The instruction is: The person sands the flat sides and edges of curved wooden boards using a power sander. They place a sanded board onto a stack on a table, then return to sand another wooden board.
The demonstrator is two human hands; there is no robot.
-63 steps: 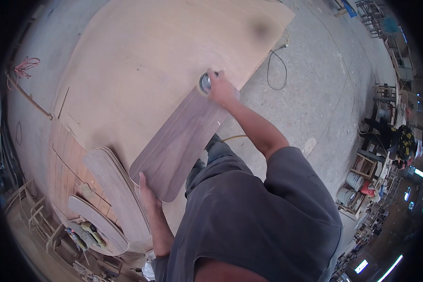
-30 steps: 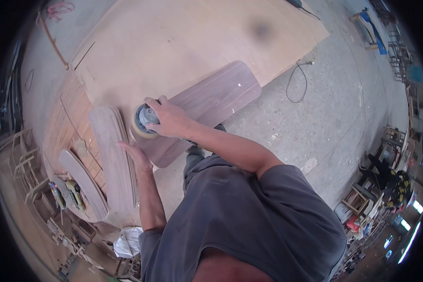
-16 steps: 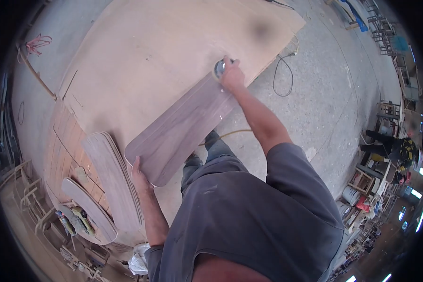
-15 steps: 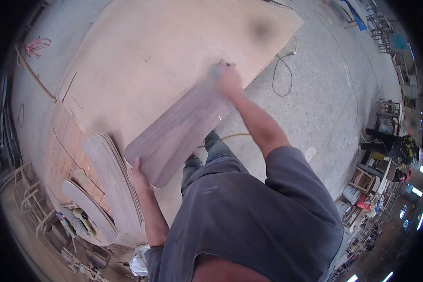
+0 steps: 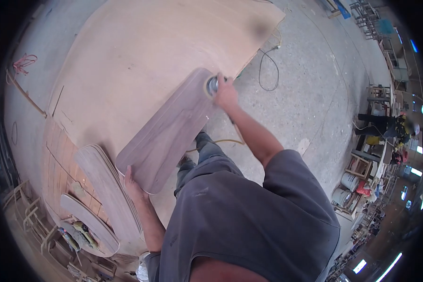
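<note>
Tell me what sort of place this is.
Most likely a woodworking or furniture workshop: the right hand holds a round tool, probably a sander, at the far end of a board; similar boards lie stacked nearby, and bare frames stand at lower left.

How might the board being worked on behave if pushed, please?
The board would likely be stiff, as it shows no sag. Lying flat, it may slide rather than roll. The left hand at its near end might steady it.

Single head-worn view, forward and down
</note>
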